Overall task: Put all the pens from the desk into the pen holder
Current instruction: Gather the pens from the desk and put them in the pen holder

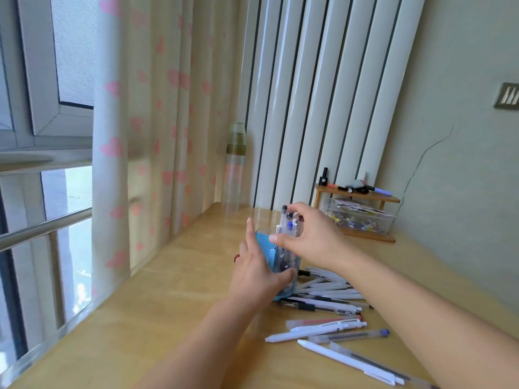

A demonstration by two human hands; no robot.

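2 hands (280, 256), 1 pen holder (266, 248), many loose pens (325, 329)

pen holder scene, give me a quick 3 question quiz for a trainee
1. True or false: the left hand steadies the pen holder.
2. Where is the right hand? A) flat on the desk B) over the holder's top, at the pens in it C) on the shelf
3. Do loose pens remain on the desk?

Key: 1 true; 2 B; 3 yes, many, right of the holder.
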